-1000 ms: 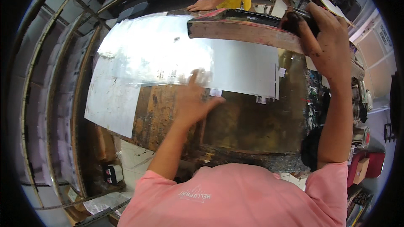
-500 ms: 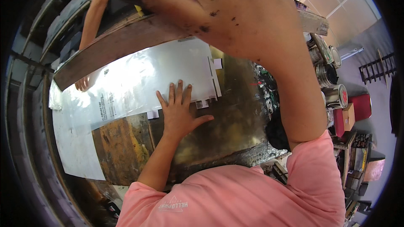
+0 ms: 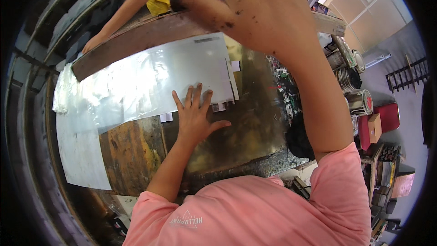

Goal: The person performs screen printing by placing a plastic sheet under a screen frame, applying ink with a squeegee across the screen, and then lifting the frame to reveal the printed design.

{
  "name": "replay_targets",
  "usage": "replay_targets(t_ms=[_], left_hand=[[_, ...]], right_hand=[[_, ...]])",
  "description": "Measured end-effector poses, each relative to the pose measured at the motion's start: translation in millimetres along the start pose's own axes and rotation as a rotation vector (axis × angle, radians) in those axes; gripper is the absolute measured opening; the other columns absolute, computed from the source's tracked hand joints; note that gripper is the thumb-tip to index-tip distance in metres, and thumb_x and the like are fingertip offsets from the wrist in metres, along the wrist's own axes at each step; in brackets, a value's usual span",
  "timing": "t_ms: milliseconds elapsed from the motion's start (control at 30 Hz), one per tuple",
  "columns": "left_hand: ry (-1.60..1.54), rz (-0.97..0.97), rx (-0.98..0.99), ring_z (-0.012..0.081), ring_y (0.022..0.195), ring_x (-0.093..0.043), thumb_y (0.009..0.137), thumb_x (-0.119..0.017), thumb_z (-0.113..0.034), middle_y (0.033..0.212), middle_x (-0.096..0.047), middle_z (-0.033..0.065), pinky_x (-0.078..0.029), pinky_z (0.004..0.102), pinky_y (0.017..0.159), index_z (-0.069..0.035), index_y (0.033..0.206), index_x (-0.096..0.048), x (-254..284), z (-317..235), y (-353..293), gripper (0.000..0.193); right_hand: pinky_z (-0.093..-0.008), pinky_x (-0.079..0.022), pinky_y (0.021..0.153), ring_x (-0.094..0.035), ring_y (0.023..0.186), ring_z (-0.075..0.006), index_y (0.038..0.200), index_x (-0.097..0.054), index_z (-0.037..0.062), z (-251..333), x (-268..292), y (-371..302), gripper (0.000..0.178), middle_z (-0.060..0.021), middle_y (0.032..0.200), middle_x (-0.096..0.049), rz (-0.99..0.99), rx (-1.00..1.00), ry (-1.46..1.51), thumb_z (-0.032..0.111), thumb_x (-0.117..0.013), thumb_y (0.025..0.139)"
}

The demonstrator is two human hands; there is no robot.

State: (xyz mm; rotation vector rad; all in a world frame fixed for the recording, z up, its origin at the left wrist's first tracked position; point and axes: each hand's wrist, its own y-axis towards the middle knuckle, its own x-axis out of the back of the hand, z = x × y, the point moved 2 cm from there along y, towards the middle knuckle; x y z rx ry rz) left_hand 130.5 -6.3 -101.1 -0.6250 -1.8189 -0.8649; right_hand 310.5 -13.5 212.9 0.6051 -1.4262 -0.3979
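Observation:
My left hand [image 3: 195,114] lies flat with fingers spread on the near edge of a clear plastic sheet [image 3: 177,73], its thumb stretched over the dark tabletop [image 3: 241,130]. My right hand [image 3: 268,13] is raised close to the camera at the top. Its thumb, tipped with black smears, is stretched apart; the other fingers are out of the picture, so any grip stays hidden. Behind that hand runs a long wooden bar [image 3: 136,38], tilted above the sheet's far side. Small white tabs [image 3: 166,117] stick out along the sheet's near edge.
Across the bar, a co-worker in yellow has a hand [image 3: 93,43] at its left end. White paper [image 3: 82,159] hangs at the table's left. Paint-smeared stuff [image 3: 284,79] lines the right side, with cans [image 3: 359,102] and a red chair [image 3: 389,116] beyond. Dark racks [image 3: 34,123] stand left.
The co-worker's hand has lifted from the sheet's left end to the bar. Dark print on the sheet's left part no longer shows. My left hand stays spread in place.

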Motion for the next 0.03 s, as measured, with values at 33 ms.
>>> replay_targets(t_ms=[33], left_hand=[[-0.045,-0.027,0.012,0.0441,0.154,-0.036,0.07,-0.081,-0.08,0.164,-0.044,0.0175,-0.004,0.0805,0.123,-0.014,0.157,-0.051,6.3,2.2,-1.0,0.113]], right_hand=[[-0.0468,-0.043,0.088,-0.07,0.081,-0.0308,0.092,-0.066,0.0016,5.9,6.3,1.0,0.054,-0.0149,0.08,-0.07,-0.01,0.011,-0.001,0.054,-0.056,0.105]])
